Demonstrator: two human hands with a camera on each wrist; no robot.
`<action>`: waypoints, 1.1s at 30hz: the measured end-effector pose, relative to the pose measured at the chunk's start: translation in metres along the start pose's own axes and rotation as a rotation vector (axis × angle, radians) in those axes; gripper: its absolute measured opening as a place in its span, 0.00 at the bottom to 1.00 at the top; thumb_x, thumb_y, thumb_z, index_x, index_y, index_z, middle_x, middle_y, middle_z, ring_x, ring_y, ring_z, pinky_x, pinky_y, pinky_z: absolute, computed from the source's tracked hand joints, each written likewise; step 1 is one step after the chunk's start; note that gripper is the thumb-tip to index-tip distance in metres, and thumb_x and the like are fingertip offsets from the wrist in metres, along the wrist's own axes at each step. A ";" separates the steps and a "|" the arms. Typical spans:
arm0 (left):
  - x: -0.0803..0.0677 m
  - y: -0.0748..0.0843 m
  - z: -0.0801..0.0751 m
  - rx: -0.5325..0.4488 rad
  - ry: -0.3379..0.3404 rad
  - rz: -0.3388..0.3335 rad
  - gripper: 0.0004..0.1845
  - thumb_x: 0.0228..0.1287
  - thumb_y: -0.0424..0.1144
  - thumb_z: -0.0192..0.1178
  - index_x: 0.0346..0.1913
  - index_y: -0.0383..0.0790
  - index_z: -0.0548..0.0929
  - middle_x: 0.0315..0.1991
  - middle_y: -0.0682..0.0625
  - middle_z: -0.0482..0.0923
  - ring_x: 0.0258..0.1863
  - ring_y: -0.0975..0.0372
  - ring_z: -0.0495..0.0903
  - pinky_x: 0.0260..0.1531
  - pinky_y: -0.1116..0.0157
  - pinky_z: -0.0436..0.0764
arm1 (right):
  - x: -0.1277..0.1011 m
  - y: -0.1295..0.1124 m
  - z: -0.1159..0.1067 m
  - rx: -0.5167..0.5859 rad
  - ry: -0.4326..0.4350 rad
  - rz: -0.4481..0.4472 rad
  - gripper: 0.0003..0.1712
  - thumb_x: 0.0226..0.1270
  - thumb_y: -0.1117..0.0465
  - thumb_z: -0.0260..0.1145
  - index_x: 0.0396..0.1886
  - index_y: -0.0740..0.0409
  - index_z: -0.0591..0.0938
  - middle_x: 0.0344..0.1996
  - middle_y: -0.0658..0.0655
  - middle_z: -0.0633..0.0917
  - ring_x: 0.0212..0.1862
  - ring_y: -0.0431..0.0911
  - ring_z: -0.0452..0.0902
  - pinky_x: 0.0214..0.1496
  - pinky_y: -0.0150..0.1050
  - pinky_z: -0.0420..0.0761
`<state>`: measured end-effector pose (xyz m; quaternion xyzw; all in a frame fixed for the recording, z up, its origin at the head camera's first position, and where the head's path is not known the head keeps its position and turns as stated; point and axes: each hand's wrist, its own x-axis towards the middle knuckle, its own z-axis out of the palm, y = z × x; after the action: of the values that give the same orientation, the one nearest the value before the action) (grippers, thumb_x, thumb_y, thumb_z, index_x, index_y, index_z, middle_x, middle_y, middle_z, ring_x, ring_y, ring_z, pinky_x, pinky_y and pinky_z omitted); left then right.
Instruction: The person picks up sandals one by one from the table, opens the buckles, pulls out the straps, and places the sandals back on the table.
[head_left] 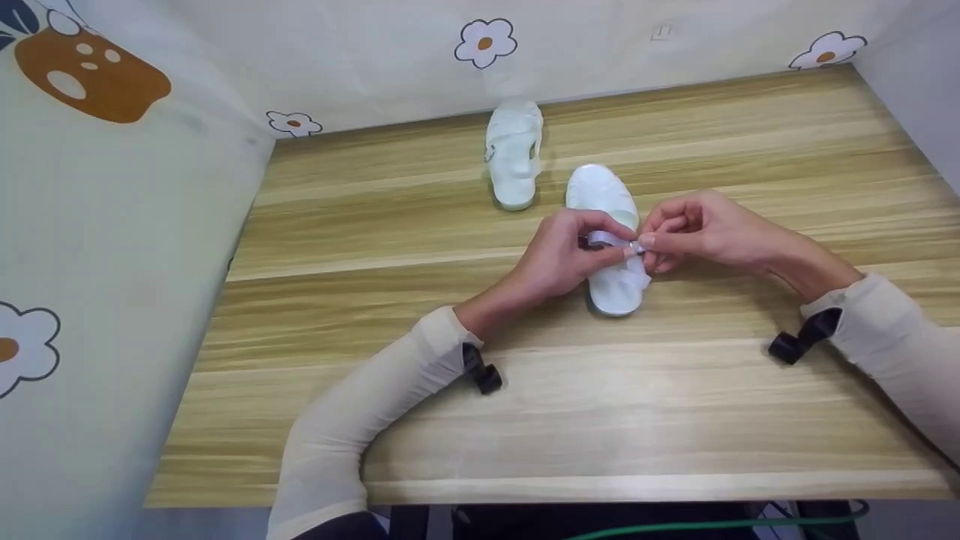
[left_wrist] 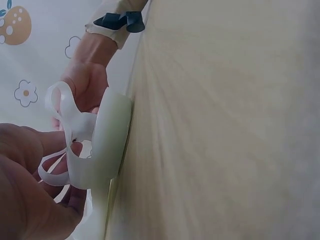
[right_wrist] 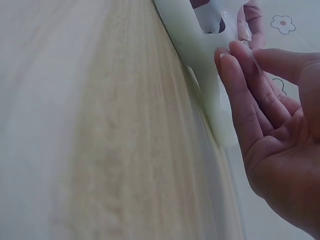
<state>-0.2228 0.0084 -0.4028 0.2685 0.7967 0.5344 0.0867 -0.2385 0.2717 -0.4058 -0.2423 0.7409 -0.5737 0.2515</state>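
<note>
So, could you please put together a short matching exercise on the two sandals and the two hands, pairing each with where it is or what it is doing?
Things:
1. near sandal
2. far sandal
3. left hand
4. right hand

Places or states:
A. lies alone towards the back of the table, untouched
B. pinches the strap from the sandal's left side
C. lies between the two hands, its strap held
D. meets the strap with its fingertips from the sandal's right side

Pairs: 1-C, 2-A, 3-B, 4-D

No readable text, labels or numbers
</note>
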 end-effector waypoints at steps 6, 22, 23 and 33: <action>0.000 0.000 0.001 0.040 0.011 0.001 0.08 0.68 0.38 0.76 0.48 0.43 0.95 0.45 0.54 0.93 0.37 0.73 0.79 0.37 0.74 0.81 | 0.000 -0.001 0.002 -0.007 0.027 0.024 0.12 0.80 0.67 0.67 0.51 0.75 0.81 0.36 0.58 0.93 0.39 0.43 0.92 0.46 0.44 0.93; -0.001 0.004 0.002 0.195 0.046 0.037 0.06 0.69 0.41 0.77 0.46 0.47 0.95 0.45 0.57 0.93 0.40 0.73 0.82 0.43 0.75 0.84 | 0.000 0.001 0.003 -0.014 0.027 -0.007 0.13 0.80 0.66 0.67 0.49 0.76 0.81 0.36 0.57 0.93 0.39 0.43 0.92 0.46 0.44 0.93; -0.001 0.005 0.003 0.199 0.045 0.033 0.06 0.69 0.41 0.76 0.46 0.47 0.95 0.46 0.56 0.93 0.41 0.73 0.82 0.44 0.75 0.84 | 0.000 0.001 0.004 -0.012 0.026 -0.007 0.13 0.80 0.66 0.67 0.49 0.76 0.81 0.36 0.57 0.93 0.39 0.43 0.92 0.46 0.44 0.93; -0.004 0.012 0.006 0.321 0.052 0.008 0.09 0.72 0.43 0.74 0.48 0.43 0.93 0.46 0.54 0.93 0.40 0.72 0.82 0.38 0.79 0.80 | 0.001 0.002 0.002 0.004 0.006 -0.017 0.12 0.80 0.67 0.66 0.50 0.76 0.81 0.38 0.58 0.92 0.40 0.43 0.92 0.47 0.45 0.92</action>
<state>-0.2126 0.0141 -0.3948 0.2685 0.8728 0.4071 0.0199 -0.2379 0.2702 -0.4078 -0.2464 0.7383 -0.5780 0.2450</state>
